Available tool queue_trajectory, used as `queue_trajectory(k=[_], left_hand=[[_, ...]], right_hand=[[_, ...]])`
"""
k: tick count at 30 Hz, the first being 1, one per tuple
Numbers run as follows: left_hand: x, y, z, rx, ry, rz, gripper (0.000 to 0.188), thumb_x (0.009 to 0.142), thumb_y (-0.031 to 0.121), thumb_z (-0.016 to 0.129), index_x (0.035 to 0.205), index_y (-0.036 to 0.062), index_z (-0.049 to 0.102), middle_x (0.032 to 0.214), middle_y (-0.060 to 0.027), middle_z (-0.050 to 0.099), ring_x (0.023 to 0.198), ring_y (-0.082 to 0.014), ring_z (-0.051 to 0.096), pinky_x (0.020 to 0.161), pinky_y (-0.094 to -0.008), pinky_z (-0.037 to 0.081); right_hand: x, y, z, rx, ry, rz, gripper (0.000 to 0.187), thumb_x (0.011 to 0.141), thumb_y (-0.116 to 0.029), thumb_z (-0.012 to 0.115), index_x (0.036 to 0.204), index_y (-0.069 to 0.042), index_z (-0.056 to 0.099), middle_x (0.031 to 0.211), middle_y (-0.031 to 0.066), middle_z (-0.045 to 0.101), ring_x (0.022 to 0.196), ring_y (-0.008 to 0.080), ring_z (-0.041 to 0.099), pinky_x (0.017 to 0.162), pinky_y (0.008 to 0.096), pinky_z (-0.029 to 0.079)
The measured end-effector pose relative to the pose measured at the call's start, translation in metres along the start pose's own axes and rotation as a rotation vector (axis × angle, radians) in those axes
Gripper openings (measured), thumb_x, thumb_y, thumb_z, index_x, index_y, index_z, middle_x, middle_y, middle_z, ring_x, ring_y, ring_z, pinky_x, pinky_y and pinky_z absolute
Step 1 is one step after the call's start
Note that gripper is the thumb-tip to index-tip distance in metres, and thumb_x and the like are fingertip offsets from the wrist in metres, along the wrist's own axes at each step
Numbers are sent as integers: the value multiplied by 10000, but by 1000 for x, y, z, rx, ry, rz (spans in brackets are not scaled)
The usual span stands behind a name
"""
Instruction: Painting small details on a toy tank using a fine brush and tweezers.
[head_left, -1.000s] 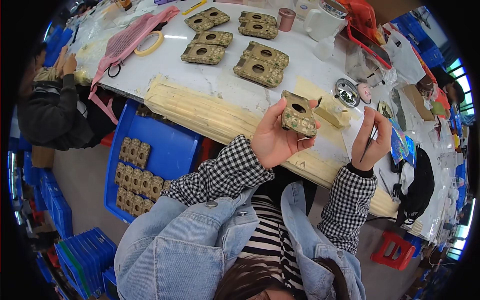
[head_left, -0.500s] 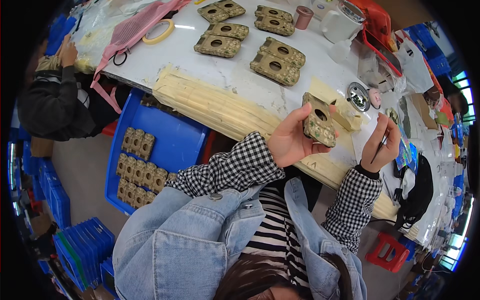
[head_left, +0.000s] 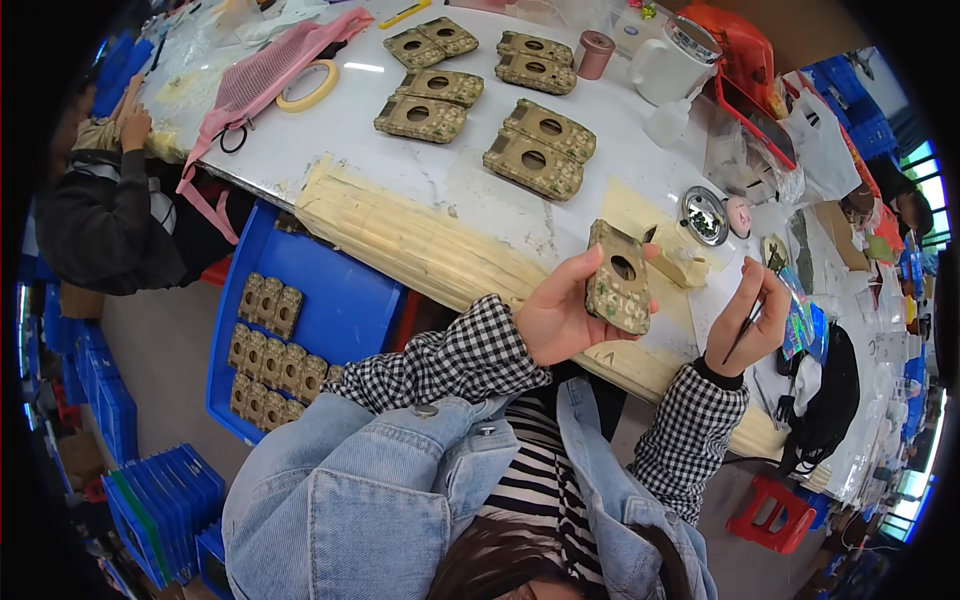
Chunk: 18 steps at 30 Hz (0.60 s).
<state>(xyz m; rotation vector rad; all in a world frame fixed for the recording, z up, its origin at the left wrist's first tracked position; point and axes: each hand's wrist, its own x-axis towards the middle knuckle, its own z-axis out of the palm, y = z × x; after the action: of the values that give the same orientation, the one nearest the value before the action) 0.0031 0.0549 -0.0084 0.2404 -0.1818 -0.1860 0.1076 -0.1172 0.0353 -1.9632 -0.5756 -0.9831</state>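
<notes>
My left hand (head_left: 562, 312) grips a camouflage-patterned toy tank hull (head_left: 619, 278) by its sides, over the table's front edge. The hull is tilted, and its round top hole faces up. To its right, my right hand (head_left: 748, 318) pinches a thin dark paintbrush (head_left: 738, 340), tip pointing down and apart from the hull. Beyond my hands, a round metal dish (head_left: 705, 216) holds something dark green. Several more camouflage hulls stand in pairs on the white table, the nearest hull (head_left: 533, 160) just beyond the held one.
A blue tray (head_left: 335, 290) at the left holds rows of hulls. A pink mesh bag (head_left: 265, 85), a tape roll (head_left: 308, 87), a pink cylinder (head_left: 594, 55) and a white mug (head_left: 672, 62) lie farther back. Another person (head_left: 110, 215) sits at the far left. A red stool (head_left: 770, 513) stands lower right.
The whole view has shifted, so table items appear slightly lower and to the left. Both hands keep their hold, and the hull and brush remain apart.
</notes>
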Motion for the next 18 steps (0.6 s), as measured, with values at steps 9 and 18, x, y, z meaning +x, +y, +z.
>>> queue_trajectory(k=[9, 18], left_hand=[[-1, -1, -1, -26, -3, -31, 629, 959, 402, 366, 1418, 5, 202, 1434, -116, 321, 1042, -251, 560, 817, -399, 506], [-6, -4, -3, -30, -65, 17, 665, 951, 416, 378, 1423, -3, 167, 1311, -172, 433, 1037, -254, 565, 846, -372, 494]], right_hand=[[0, -8, -6, 5, -38, -3, 93, 858, -39, 566, 805, 20, 614, 750, 92, 603, 688, 192, 521, 657, 301, 401], [0, -15, -9, -2, -60, -53, 83, 854, -32, 554, 815, 25, 600, 726, 100, 566, 694, 197, 490, 667, 300, 382]])
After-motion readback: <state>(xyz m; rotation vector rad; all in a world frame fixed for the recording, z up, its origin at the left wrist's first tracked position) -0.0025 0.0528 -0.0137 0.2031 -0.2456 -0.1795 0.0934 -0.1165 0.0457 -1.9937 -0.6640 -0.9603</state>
